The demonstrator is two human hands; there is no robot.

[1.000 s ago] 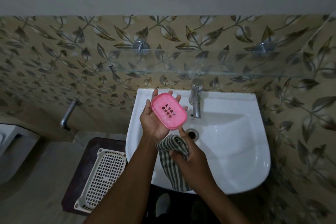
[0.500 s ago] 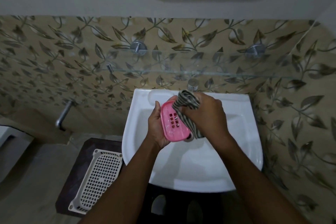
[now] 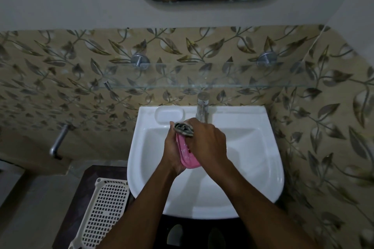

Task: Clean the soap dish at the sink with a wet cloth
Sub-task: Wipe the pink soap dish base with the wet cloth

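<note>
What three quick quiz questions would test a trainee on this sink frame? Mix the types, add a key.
1. True or false: the pink soap dish lies flat in the sink.
2. Which hand presses the striped cloth on the dish? A) left hand B) right hand
3. Fill in: the white perforated basket sits to the ____ of the sink.

Key: 1 false, it is held above the basin in the left hand; 2 B; 3 left.
</note>
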